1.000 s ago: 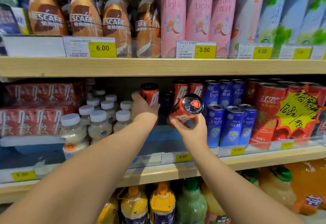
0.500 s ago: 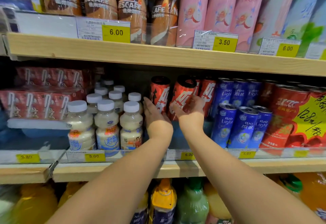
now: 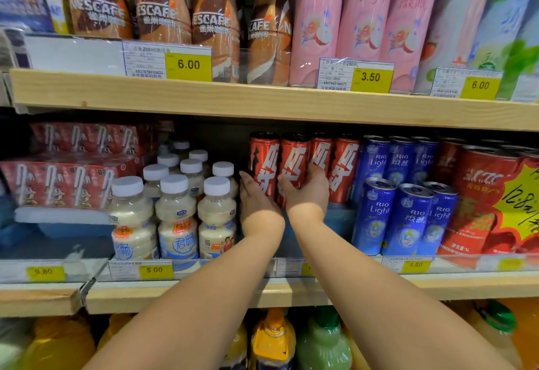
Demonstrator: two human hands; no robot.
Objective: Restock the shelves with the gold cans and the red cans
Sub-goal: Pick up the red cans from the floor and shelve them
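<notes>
Hands [image 3: 258, 200] [image 3: 309, 194] pressed glossy cylindrical red cans [image 3: 264, 162] upright into row.

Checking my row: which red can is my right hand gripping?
The second red can from the left; your right hand has its thumb and fingers curled round it.

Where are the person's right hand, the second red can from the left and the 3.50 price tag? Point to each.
right hand [image 3: 309, 194], head view, back of the hand.
second red can from the left [image 3: 294, 161], head view, its front label.
3.50 price tag [image 3: 370, 77], head view, yellow price panel.
</notes>
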